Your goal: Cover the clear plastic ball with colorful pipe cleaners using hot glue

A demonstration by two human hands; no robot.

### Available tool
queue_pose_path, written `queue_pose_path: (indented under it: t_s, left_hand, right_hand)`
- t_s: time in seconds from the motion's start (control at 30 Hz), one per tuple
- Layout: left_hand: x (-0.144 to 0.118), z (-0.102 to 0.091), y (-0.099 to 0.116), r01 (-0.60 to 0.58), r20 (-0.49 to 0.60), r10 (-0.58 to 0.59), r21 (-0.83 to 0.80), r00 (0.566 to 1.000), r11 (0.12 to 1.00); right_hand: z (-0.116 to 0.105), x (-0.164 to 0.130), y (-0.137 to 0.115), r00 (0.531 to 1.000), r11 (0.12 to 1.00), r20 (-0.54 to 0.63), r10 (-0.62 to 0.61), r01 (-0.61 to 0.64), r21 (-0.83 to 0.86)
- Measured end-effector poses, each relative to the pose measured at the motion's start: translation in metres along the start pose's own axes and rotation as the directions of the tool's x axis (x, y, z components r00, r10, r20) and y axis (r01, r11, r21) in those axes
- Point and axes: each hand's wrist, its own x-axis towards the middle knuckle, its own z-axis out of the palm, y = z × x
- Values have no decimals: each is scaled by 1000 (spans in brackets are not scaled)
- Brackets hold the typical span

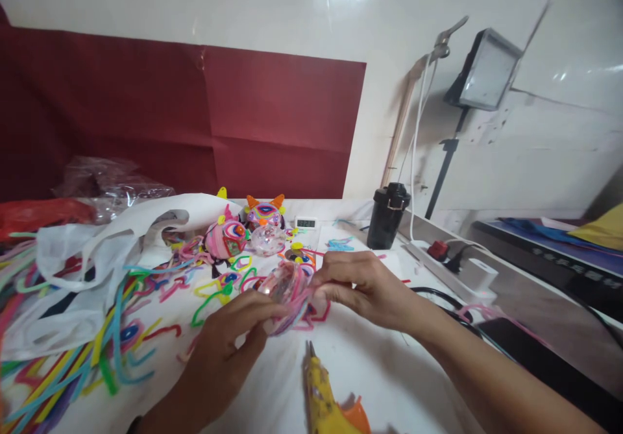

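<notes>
A clear plastic dome wrapped in pink and purple fuzzy pipe cleaners (287,294) sits between two bare hands just above the white tabletop (384,369), near the middle of the view. The left hand (228,343) closes its fingers (263,311) on the dome's near-left side; the right hand (363,288) pinches the pipe cleaners at its right edge, fingers curled shut on them.

Just below the hands lies a yellow hot-glue gun with an orange trigger (326,401), its nozzle pointing up toward the dome. Behind the dome stand two finished pink round ornaments with painted eyes and orange horns (243,229) and another clear faceted dome (267,239), close together. Loose pipe cleaners in green, blue, yellow and pink (97,349) spread across the left of the tabletop, partly under a white plastic carrier bag (92,252).

Farther back are a small white digital clock (306,222) (digits too small to read) and a black lidded flask (388,217). At right, a white power strip with a red switch (448,268) runs along the tabletop's edge, and a black lamp panel on a stand (487,71) leans by the white wall. A dark red paper sheet (195,116) covers the wall behind.
</notes>
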Motion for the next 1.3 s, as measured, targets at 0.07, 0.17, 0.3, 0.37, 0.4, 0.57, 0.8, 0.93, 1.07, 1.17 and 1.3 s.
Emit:
queue_pose_path:
  t_s: [0.07,0.17,0.3,0.37,0.4,0.57,0.8,0.93,1.07,1.17,1.3]
  left_hand:
    - [0,0,0,6,13,-6,-1,1000,1000]
    - [1,0,1,14,25,-14,1,1000,1000]
    - [1,-1,1,12,23,-13,5,1000,1000]
    - [1,-1,2,17,28,-17,-2,999,1000]
    - [2,-1,2,19,31,-18,-7,999,1000]
    - [3,-2,5,8,16,-8,-32,1000,999]
    - [2,-3,8,29,-7,-29,-30,1000,999]
    - [1,-3,8,81,-5,-81,-26,997,996]
    - [0,-5,7,112,21,-111,-38,994,993]
    - [-1,-6,5,125,55,-122,-58,991,990]
    - [-2,-7,3,176,81,-170,-70,982,982]
  right_hand:
    - [1,4,2,998,998,-54,41,-38,51]
    - [7,9,8,988,990,-111,112,-101,100]
    - [17,12,17,967,970,-155,200,-173,174]
    - [20,12,20,953,948,-156,260,-221,231]
    - [21,12,22,946,932,-146,290,-244,267]
    - [22,10,26,908,833,-76,412,-342,435]
    - [21,9,33,881,735,-6,473,-390,554]
    - [17,9,32,900,742,29,435,-376,556]
    - [14,9,31,911,753,60,408,-373,541]
    - [13,8,31,916,756,59,397,-362,545]
    - [10,9,31,963,885,-30,268,-233,404]
